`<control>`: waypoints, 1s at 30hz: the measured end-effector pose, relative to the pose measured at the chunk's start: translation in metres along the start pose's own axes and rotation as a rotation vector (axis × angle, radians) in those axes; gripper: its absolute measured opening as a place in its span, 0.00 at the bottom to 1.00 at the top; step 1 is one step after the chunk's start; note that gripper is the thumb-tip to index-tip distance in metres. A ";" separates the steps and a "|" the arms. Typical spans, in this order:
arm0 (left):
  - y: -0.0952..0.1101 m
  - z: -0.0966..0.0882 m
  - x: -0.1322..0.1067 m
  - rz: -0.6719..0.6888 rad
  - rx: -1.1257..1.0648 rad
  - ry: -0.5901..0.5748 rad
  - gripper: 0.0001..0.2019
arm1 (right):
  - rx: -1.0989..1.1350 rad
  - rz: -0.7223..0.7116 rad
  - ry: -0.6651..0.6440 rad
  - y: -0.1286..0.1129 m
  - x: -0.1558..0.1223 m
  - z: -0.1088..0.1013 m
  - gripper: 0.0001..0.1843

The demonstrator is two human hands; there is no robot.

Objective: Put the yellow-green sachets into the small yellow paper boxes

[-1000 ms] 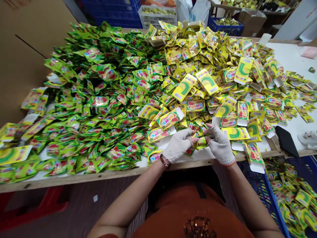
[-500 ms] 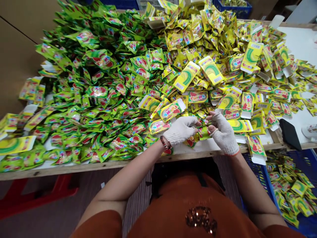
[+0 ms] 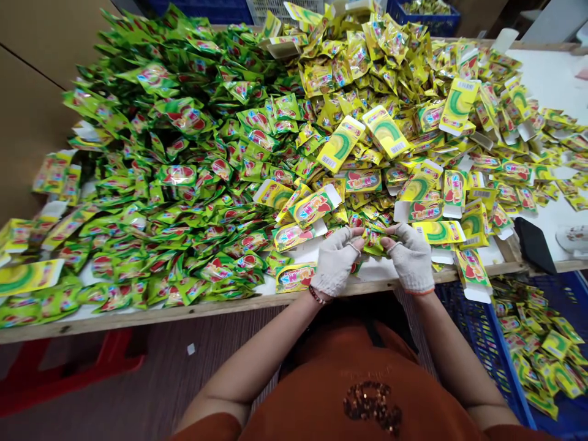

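Both my hands wear white knit gloves with bare fingertips. Between them, near the table's front edge, is a small green candy packet (image 3: 375,241). My left hand (image 3: 337,257) pinches its left end, and my right hand (image 3: 408,254) pinches its right end. Just left of my left hand lies a yellow printed box (image 3: 296,277) by the edge. Behind the hands are more yellow boxes (image 3: 315,206), some with open white flaps. A large heap of green packets (image 3: 184,174) spreads to the left, and yellow packets (image 3: 358,58) pile up at the back.
A black phone (image 3: 534,245) lies at the right, beside a clear cup (image 3: 572,239). Below the table's wooden edge (image 3: 184,310), a blue crate (image 3: 509,373) holds several filled boxes. At lower left stands a red stool (image 3: 78,367). Another blue crate (image 3: 427,18) is at the back.
Both hands have drawn slightly nearer the table's front edge and now grip the green packet's two ends. The yellow box left of my left hand has come into view.
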State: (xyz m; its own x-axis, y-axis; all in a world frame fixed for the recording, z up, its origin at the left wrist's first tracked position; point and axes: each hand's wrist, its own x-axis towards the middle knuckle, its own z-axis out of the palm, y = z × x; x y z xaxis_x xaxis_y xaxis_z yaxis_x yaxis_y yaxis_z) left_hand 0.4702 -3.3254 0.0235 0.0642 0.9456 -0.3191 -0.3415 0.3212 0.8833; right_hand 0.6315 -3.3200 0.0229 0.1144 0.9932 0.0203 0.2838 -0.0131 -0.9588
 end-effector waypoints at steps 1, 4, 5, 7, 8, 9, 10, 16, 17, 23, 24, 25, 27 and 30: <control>-0.001 0.002 -0.002 0.017 -0.008 0.009 0.26 | -0.008 0.001 -0.002 0.000 -0.001 0.004 0.15; 0.000 0.006 -0.002 0.051 0.009 0.023 0.28 | -0.020 -0.019 -0.006 0.000 -0.003 0.011 0.14; 0.000 0.005 -0.001 0.051 0.019 0.003 0.27 | -0.010 -0.026 -0.012 -0.001 -0.004 0.012 0.14; 0.002 0.004 0.002 0.009 0.012 -0.076 0.25 | 0.025 -0.033 -0.027 -0.001 -0.004 0.012 0.13; 0.002 0.002 0.003 -0.026 -0.009 -0.125 0.24 | 0.045 -0.035 -0.030 -0.001 -0.004 0.011 0.13; 0.003 0.001 0.004 -0.059 -0.034 -0.164 0.24 | 0.062 -0.039 -0.031 -0.001 -0.004 0.011 0.13; 0.004 0.000 0.005 -0.087 -0.054 -0.193 0.23 | 0.076 -0.039 -0.030 0.000 -0.004 0.010 0.14; 0.008 -0.003 0.004 -0.093 -0.055 -0.235 0.23 | 0.165 0.059 -0.118 0.005 -0.002 0.002 0.17; 0.008 -0.004 0.003 -0.085 -0.039 -0.238 0.23 | 0.152 0.057 -0.129 0.005 -0.001 0.001 0.17; 0.026 -0.009 0.008 0.102 0.331 -0.241 0.15 | -0.050 -0.086 -0.071 -0.004 0.005 0.000 0.13; 0.033 -0.008 0.010 0.147 0.394 -0.250 0.14 | -0.049 -0.109 -0.034 -0.007 0.006 0.001 0.15; 0.041 -0.007 0.013 0.199 0.461 -0.256 0.13 | -0.023 -0.135 -0.004 -0.010 0.008 0.002 0.18; 0.054 -0.003 0.017 0.303 0.609 -0.253 0.13 | 0.070 -0.176 -0.019 -0.015 0.011 0.004 0.28; 0.065 -0.002 0.020 0.366 0.763 -0.245 0.12 | 0.139 -0.135 -0.176 -0.022 0.015 0.004 0.35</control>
State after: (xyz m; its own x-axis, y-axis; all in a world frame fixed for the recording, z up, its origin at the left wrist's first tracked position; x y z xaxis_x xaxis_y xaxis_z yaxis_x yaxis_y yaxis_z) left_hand 0.4479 -3.2860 0.0736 0.3030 0.9524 0.0344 0.3341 -0.1400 0.9321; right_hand 0.6228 -3.3048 0.0427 -0.0861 0.9899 0.1127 0.1501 0.1247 -0.9808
